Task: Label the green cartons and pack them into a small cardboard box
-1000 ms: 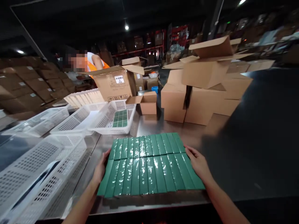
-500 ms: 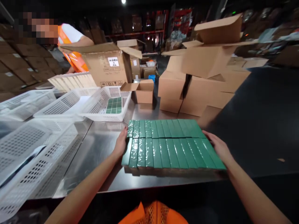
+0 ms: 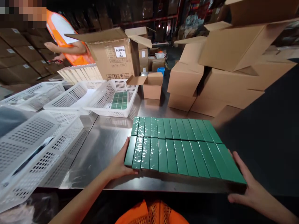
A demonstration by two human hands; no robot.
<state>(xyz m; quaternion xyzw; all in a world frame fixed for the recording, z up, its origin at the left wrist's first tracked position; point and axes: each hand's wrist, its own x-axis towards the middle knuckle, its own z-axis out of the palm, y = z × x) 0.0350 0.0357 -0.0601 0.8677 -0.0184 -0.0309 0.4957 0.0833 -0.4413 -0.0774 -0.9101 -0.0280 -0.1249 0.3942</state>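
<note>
Two rows of slim green boxes point(image 3: 177, 155), with shiny wrap over the left part, lie side by side on the metal table point(image 3: 100, 146). Around the near left corner of the front row is my left hand point(image 3: 119, 163), its thumb along the front face and its fingers against the end. My right hand point(image 3: 249, 183) cups the near right corner, thumb in front and fingers behind. Both hands press on the boxes from opposite ends. The undersides of the boxes are hidden.
White perforated baskets point(image 3: 93, 109) stand on the left, one holding a green sheet of small panels point(image 3: 120, 100). Behind are a small open carton point(image 3: 153, 87) and a large carton point(image 3: 116, 59). Stacked cartons point(image 3: 210, 90) stand back right. A person in an orange vest point(image 3: 77, 56) works beyond.
Both my hands have moved from the ends toward the near corners of the boxes. The right end of the rows now sits nearer and farther right in view. The other person's arm has risen into view.
</note>
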